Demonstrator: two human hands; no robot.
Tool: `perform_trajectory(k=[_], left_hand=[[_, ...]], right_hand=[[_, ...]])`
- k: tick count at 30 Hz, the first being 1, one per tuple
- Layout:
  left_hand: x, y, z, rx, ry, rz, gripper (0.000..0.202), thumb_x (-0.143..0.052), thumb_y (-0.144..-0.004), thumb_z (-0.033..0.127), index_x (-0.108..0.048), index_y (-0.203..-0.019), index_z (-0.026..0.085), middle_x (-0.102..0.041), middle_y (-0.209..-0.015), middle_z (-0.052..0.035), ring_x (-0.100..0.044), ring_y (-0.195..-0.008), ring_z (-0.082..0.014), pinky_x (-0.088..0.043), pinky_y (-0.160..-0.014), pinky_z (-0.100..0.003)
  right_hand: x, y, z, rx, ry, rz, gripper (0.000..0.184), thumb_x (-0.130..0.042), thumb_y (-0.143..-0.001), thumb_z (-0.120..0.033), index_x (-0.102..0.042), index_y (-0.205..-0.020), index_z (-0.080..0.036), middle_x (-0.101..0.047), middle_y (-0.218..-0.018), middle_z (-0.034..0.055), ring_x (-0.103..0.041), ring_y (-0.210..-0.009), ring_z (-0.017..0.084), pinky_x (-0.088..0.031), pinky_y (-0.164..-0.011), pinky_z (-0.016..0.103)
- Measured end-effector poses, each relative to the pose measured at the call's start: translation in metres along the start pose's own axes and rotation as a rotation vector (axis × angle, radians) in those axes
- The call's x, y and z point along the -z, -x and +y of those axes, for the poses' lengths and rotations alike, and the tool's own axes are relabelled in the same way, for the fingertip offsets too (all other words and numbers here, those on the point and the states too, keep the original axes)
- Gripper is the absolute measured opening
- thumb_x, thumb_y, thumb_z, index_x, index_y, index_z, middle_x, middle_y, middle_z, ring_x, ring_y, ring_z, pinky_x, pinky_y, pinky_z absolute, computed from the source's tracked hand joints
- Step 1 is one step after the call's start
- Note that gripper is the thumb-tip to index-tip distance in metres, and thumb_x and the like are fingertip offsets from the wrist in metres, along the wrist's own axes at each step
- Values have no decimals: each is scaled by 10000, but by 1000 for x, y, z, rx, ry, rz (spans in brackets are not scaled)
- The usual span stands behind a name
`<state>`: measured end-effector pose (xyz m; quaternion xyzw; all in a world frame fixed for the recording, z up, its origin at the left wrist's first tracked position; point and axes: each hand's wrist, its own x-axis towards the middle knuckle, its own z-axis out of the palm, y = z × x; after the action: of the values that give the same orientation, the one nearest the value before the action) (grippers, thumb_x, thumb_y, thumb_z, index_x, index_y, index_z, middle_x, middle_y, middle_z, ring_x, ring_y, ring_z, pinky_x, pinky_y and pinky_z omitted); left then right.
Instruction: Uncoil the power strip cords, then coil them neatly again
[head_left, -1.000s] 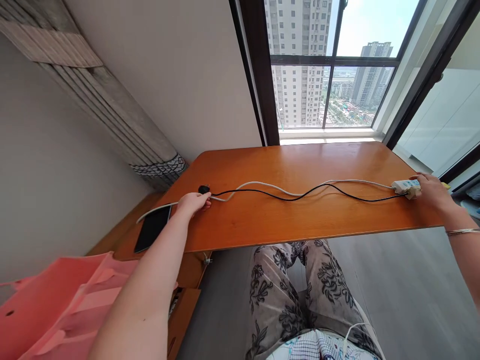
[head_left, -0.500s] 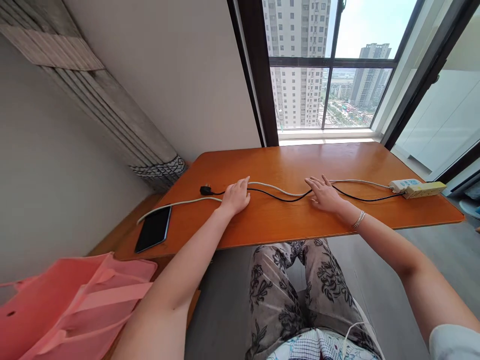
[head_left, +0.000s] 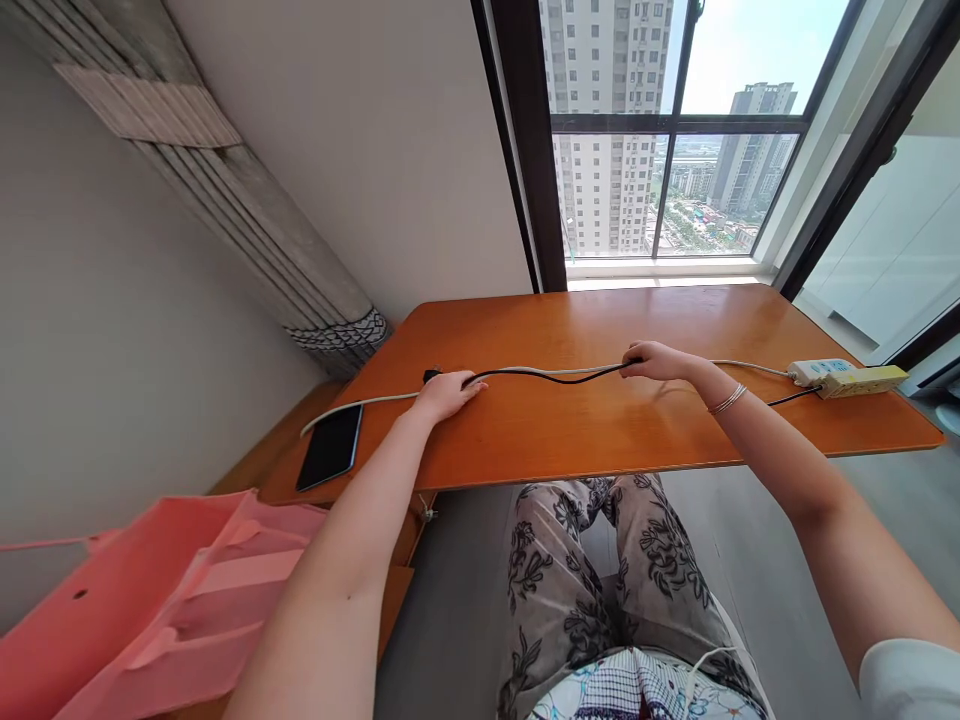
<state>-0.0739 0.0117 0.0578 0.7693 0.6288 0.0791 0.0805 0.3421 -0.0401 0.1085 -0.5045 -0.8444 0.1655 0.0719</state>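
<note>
No writing legible. Black cable [head_left: 551,376] on worktop [head_left: 600,430]: right hand [head_left: 654,361] pinched on it; left hand [head_left: 444,395] flat, fingers together, by its plug [head_left: 431,376]

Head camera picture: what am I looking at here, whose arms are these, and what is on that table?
The camera sits on a person's head, looking forward and down, so the arms are that person's own. The left hand rests on the orange table by a black plug. The right hand pinches a black cable lying beside a white cable. At the table's right end lie two power strips. A dark phone lies on the left, near a pink bag.
</note>
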Motion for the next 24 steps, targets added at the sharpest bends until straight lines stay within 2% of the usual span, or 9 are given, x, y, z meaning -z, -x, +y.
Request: perform_trajectory(k=[3,6,8,11,15,18,21,24], left_hand=[[6,-4,8,146,146,205,326,-476,-883,466,-634,-742,218,-718,-809,-85,-643,-826,-254,-384,-674,-298],[18,-14,30,272,230,496,294,-480,-900,391,-569,-695,201,-612,-699,-68,-592,-769,-241,-343,-671,-303],[27,-20,45,303,271,630,318,-515,-910,383,-498,-649,201,-515,-642,-36,-555,-740,-221,-319,-675,-299],[39,-25,65,266,391,745,397,-578,-911,349,-391,-592,205,-393,-598,7,-497,-695,-181,-294,-671,-280],[46,-26,87,142,617,812,459,-611,-917,292,-348,-552,202,-313,-547,33,-404,-601,-139,-269,-624,-265],[48,-27,109,36,841,825,499,-629,-917,372,-345,-543,203,-261,-526,45,-353,-544,-123,-263,-563,-259],[49,-31,137,-34,1129,756,554,-648,-869,555,-340,-562,210,-263,-532,55,-303,-497,-106,-271,-503,-250],[47,-29,169,-84,1418,657,595,-615,-856,641,-308,-576,216,-266,-548,58,-282,-480,-90,-294,-491,-253]], right_hand=[[14,9,3,58,-297,141,391,-535,-825,-523,-691,-806,-165,-617,-881,48,-567,-810,187,-429,-765,310],[12,17,-3,25,-415,154,459,-527,-788,-620,-635,-772,-174,-543,-757,9,-487,-720,159,-382,-696,311],[7,22,-8,-1,-448,148,476,-525,-778,-641,-617,-778,-175,-524,-728,-2,-459,-704,151,-361,-677,307],[4,29,-12,-18,-494,199,470,-538,-767,-640,-609,-786,-176,-529,-742,1,-448,-715,150,-353,-677,305],[12,38,-13,-14,-573,331,428,-553,-778,-617,-584,-752,-192,-503,-718,-6,-418,-705,144,-340,-654,291],[19,43,-13,-17,-620,414,401,-572,-780,-593,-561,-719,-197,-461,-684,-17,-377,-659,129,-314,-615,282],[21,47,-11,-33,-680,474,384,-582,-770,-579,-539,-704,-203,-415,-656,-29,-337,-609,117,-273,-571,277],[21,47,-6,-31,-720,594,397,-583,-765,-590,-524,-675,-209,-395,-646,-26,-337,-608,121,-263,-564,280]])
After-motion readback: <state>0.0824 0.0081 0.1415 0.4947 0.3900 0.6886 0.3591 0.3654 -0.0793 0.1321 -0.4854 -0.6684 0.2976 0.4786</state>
